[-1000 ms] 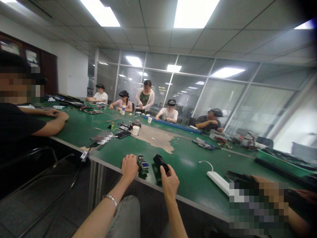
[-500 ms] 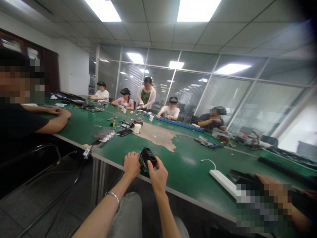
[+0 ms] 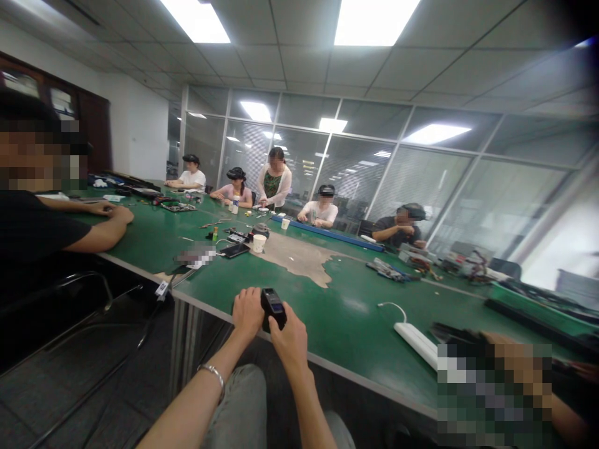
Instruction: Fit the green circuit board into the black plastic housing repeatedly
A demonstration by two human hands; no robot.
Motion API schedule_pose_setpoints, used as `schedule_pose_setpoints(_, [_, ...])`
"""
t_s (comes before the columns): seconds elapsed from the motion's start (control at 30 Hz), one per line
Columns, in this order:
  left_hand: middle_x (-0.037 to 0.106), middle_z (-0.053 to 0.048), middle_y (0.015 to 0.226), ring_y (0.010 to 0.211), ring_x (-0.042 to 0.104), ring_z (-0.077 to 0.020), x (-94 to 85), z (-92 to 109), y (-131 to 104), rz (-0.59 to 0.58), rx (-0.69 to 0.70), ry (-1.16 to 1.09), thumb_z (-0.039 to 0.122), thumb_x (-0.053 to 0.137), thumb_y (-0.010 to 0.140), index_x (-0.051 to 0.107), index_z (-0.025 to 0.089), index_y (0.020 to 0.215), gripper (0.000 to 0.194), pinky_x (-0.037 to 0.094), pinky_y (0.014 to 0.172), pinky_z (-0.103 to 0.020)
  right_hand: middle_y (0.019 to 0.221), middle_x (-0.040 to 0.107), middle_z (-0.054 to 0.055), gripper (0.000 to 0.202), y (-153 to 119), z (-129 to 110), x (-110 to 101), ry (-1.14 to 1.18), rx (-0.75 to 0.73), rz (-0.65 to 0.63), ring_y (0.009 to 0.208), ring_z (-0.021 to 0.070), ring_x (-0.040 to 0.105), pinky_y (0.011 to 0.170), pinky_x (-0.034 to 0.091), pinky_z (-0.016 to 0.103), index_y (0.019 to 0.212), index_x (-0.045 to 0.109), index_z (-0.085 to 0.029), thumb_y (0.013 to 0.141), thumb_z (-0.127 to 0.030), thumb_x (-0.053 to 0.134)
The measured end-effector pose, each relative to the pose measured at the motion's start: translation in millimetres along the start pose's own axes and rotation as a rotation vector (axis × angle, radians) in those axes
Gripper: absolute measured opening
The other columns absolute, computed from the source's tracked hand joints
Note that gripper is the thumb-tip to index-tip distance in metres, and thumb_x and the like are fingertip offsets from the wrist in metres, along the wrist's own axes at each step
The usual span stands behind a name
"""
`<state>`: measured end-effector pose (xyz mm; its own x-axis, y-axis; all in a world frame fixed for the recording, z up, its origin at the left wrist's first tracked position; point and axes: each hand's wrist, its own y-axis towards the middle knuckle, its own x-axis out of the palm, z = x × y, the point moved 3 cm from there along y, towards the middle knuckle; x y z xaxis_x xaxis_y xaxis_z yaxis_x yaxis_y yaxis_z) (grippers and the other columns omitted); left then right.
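Note:
Between my two hands, at the near edge of the table, is a small black boxy electronic device (image 3: 273, 308) with a dark bluish window on its upper face. My left hand (image 3: 248, 309) wraps its left side, fingers curled and the fingertips hidden behind it. My right hand (image 3: 291, 330) grips the right side, with the thumb against the near face. A silver bracelet (image 3: 213, 371) circles my left wrist. No circuit board shows on the device from this angle.
The green table (image 3: 346, 330) bears a paper cup (image 3: 259, 243), a black phone (image 3: 234, 250), pliers-like tools (image 3: 390, 270), and a white power strip (image 3: 418, 343). A green tray (image 3: 543, 299) stands at right. Several people sit around; one stands at the far side.
The black casing has come down and turned more upright, and the green circuit board visible under it before is out of sight. My right hand has shifted left, closer to my left.

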<state>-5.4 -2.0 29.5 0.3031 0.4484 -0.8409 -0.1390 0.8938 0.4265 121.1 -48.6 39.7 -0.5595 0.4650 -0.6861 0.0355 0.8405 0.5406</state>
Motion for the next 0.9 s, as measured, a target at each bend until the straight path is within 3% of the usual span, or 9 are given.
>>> schedule_pose_setpoints(0.17, [0.06,-0.008,0.113,0.106,0.05,-0.0223,0.4,0.0,-0.1,-0.004,0.007,0.004,0.02,0.034,0.097,0.056,0.023,0.111,0.027,0.036,0.088,-0.034,0.115,0.065,0.019,0.052,-1.2,1.8,6.2,-0.003,0.018,0.06,0.108,0.0281,0.062,0.091,0.046,0.035,0.124,0.058,-0.009,0.083,-0.042,0.056])
schedule_pose_setpoints(0.43, [0.06,-0.008,0.113,0.105,0.05,-0.0231,2.0,-0.3,0.2,0.007,0.025,-0.006,0.021,0.035,0.096,0.059,0.023,0.108,0.027,0.036,0.087,-0.035,0.114,0.067,0.015,0.048,4.2,5.1,10.0,0.087,0.067,0.04,0.106,0.0267,0.063,0.091,0.046,0.035,0.124,0.059,-0.014,0.086,-0.043,0.051])
schedule_pose_setpoints(0.67, [0.06,-0.007,0.113,0.108,0.05,-0.0232,4.8,-1.2,-0.3,0.022,0.022,0.011,0.017,0.04,0.093,0.056,0.024,0.116,0.029,0.036,0.089,-0.035,0.122,0.063,0.016,0.059,17.9,2.6,-10.7,0.274,0.107,0.228,0.108,0.0254,0.061,0.093,0.045,0.035,0.129,0.057,-0.012,0.084,-0.05,0.053])
schedule_pose_setpoints(0.77, [0.061,-0.008,0.112,0.106,0.05,-0.024,6.1,-1.1,0.2,0.031,0.023,0.015,0.015,0.039,0.092,0.057,0.024,0.115,0.031,0.036,0.088,-0.036,0.119,0.065,0.014,0.062,25.3,23.6,-31.3,0.364,0.208,0.341,0.101,0.0238,0.063,0.089,0.046,0.032,0.129,0.057,-0.013,0.082,-0.054,0.054])
schedule_pose_setpoints(0.9, [0.061,-0.008,0.111,0.105,0.05,-0.0241,7.3,-0.3,1.2,0.012,0.017,0.003,0.015,0.038,0.093,0.058,0.024,0.112,0.03,0.036,0.086,-0.036,0.114,0.066,0.016,0.066,27.5,73.7,-54.4,0.342,0.405,0.487,0.096,0.0259,0.064,0.087,0.046,0.034,0.125,0.06,-0.01,0.079,-0.058,0.054])
